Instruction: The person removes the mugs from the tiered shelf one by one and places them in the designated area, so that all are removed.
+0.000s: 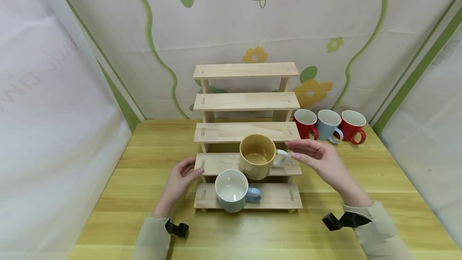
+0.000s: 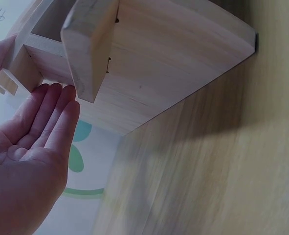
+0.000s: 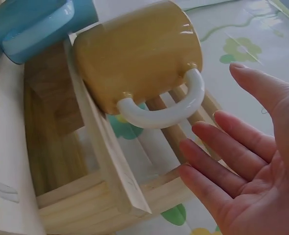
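Observation:
A yellow mug (image 1: 257,157) with a white handle (image 3: 166,115) stands upright on the second step from the bottom of a stepped wooden rack (image 1: 234,131). On the lowest step is a light blue mug (image 1: 232,191), its blue handle turned right. My right hand (image 1: 317,159) hovers just right of the yellow mug's handle, fingers spread and apart from it in the right wrist view. At the rack's left end, my left hand (image 1: 183,177) holds the edge of the second step, thumb above and fingertips (image 2: 68,93) against the wood from below.
Two red mugs, one on the left (image 1: 305,121) and one on the right (image 1: 353,125), stand with a light blue mug (image 1: 329,123) between them behind the rack's right side. The rack stands on a wooden table (image 1: 144,191). Patterned cloth (image 1: 223,23) hangs around it.

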Demonstrator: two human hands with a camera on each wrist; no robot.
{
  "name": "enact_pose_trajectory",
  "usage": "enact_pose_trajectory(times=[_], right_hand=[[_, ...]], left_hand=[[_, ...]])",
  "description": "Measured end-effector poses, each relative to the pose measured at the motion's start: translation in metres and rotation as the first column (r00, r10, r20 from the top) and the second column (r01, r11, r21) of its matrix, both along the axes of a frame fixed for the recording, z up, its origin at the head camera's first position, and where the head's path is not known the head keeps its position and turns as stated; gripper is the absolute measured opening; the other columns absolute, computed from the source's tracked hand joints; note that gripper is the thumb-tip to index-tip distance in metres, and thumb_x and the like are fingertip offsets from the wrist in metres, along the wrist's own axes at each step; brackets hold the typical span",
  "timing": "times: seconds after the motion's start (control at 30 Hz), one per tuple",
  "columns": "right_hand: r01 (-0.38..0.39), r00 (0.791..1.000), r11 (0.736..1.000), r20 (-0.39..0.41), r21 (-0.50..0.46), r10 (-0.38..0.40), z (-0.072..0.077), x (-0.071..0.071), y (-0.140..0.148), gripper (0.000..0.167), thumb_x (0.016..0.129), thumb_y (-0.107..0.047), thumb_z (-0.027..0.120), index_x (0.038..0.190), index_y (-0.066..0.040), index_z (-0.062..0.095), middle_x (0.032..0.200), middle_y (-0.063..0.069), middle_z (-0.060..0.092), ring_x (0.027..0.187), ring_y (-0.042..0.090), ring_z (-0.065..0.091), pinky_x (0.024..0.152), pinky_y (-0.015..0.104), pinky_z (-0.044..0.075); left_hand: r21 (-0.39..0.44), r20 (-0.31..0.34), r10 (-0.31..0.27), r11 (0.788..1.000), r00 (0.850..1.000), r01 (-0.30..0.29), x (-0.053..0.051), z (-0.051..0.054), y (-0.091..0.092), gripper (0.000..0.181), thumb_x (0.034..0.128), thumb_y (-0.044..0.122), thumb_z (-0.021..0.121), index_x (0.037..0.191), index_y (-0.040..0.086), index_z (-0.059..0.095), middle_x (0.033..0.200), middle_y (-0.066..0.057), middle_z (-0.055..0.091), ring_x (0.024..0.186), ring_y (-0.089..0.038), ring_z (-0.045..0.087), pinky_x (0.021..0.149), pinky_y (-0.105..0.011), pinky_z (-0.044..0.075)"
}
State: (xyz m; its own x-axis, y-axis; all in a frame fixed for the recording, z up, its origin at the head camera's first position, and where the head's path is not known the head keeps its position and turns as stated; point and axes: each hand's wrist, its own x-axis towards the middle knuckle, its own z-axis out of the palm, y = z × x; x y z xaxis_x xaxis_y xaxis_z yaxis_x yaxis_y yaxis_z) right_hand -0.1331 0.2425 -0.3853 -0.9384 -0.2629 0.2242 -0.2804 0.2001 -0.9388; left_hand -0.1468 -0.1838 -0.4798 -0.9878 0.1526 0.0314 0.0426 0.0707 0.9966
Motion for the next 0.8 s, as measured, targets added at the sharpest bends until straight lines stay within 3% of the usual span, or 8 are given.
enact_pose_trajectory(times=[0.37, 0.8], right_hand=[[-0.021, 0.998, 0.999, 0.066, 0.031, 0.019, -0.017, -0.001, -0.006, 0.034, 0.097, -0.013, 0.073, 0.129, -0.004, 0.067, 0.124, 0.01, 0.069, 0.111, 0.02, 0.068, 0.091, 0.027, 0.057], [-0.02, 0.994, 1.0, 0.104, -0.001, 0.02, -0.023, -0.001, -0.015, 0.032, 0.097, -0.01, 0.071, 0.126, 0.004, 0.065, 0.116, 0.019, 0.07, 0.103, 0.018, 0.07, 0.085, 0.028, 0.059]], left_hand=[[0.01, -0.016, -0.001, 1.0, 1.0, 0.002, 0.001, -0.001, 0.0, 0.051, 0.094, 0.009, 0.075, 0.137, -0.008, 0.054, 0.137, -0.022, 0.055, 0.128, -0.034, 0.052, 0.102, -0.025, 0.049], [0.007, -0.017, -0.008, 1.0, 1.0, 0.008, -0.001, -0.001, 0.0, 0.049, 0.0953, 0.009, 0.074, 0.137, -0.008, 0.054, 0.136, -0.023, 0.056, 0.127, -0.034, 0.053, 0.101, -0.025, 0.05]])
